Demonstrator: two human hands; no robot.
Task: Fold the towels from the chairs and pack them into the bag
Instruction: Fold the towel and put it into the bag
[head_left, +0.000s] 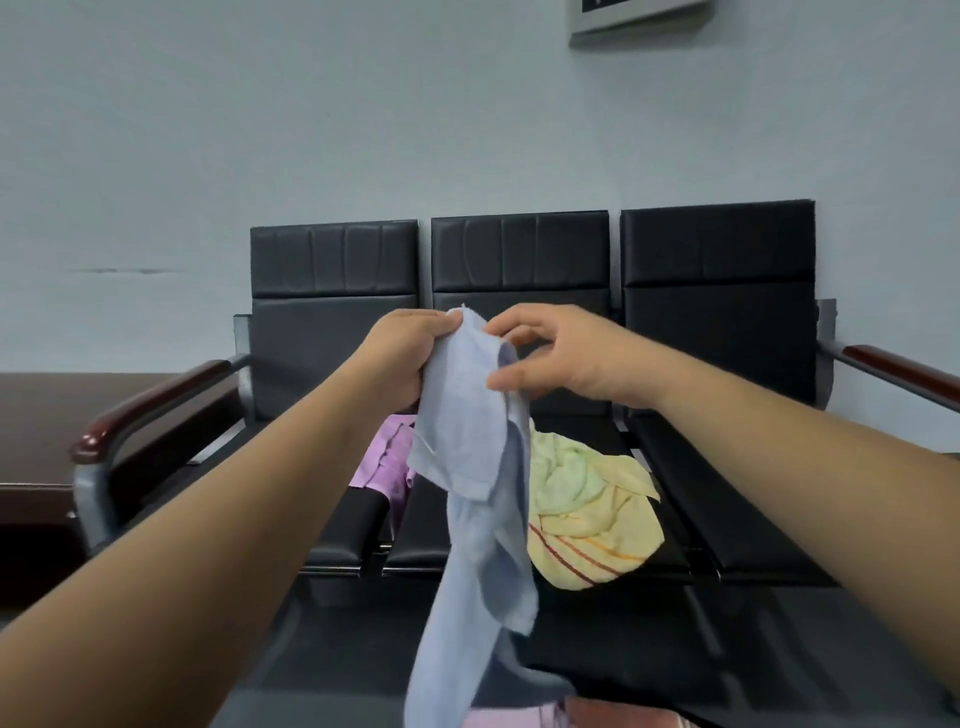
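A pale blue towel (470, 467) hangs in the air in front of the row of black chairs (519, 260). My left hand (400, 358) grips its top corner. My right hand (556, 358) is beside it at the towel's upper edge, thumb and fingers curled around a fold; whether they pinch the cloth is unclear. On the middle seat lies a crumpled yellow and green towel (592, 509) with red stripes. A pink towel (382, 457) sits on the seat behind my left forearm, mostly hidden.
Wooden armrests (150, 405) on metal frames flank the chair row, which stands against a pale wall. A dark brown table (41, 415) is at the left. Pink and orange cloth (545, 717) shows at the bottom edge.
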